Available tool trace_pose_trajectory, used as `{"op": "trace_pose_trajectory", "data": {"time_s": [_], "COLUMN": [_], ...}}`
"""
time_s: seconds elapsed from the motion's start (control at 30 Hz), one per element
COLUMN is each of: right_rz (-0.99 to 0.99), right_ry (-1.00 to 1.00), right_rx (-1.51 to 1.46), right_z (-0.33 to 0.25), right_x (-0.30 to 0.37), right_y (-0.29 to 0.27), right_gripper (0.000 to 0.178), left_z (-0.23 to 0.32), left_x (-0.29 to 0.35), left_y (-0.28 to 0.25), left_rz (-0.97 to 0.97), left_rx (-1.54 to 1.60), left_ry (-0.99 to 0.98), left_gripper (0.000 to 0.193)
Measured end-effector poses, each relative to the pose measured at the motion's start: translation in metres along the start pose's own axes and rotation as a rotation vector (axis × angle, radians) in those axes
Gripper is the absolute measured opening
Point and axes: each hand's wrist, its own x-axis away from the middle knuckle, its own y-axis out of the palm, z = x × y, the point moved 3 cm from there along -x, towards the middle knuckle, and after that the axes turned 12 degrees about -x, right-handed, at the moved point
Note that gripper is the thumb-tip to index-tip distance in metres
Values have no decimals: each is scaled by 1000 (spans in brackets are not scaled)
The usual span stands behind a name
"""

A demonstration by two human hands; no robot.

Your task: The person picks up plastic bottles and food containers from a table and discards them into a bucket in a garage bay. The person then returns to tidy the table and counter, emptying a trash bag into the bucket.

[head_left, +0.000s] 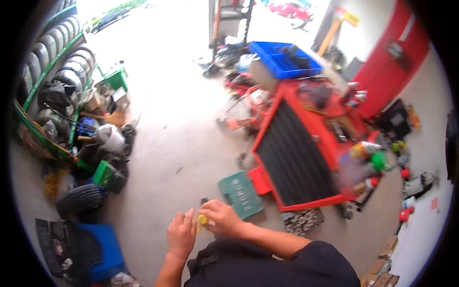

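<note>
So the right hand has its fingers closed around a small yellow-topped thing, yellow end poking out, probably so that end stays free. It's held low in front of the body, left of the red tool cart. The left hand sits just beside it, fingers loosely bent and a bit parted; can't tell if they're touching it or gripping anything, maybe just staying close to help steady it. The green tool case lies flat just left of the cart's near end, easy to reach I guess. The blue divided tray is up at the cart's far end, its compartments presumably keeping bits sorted.
</note>
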Motion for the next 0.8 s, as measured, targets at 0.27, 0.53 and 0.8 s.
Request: {"op": "trace_pose_trajectory", "data": {"time_s": [0.27,0.53,0.8], "right_rz": [47,-107,78], "right_ry": [144,129,528], "right_rx": [56,-41,62], "right_z": [117,203,323], "right_x": [-252,-467,-645], "right_y": [46,100,138], "right_gripper": [33,35,38], "left_z": [-228,-355,-513], "left_x": [-135,-298,-535], "left_y": [-29,-20,29], "left_rz": [-32,164,195], "left_rx": [-78,89,228], "left_ry": [-465,-618,-449], "left_gripper": [37,35,31]}}
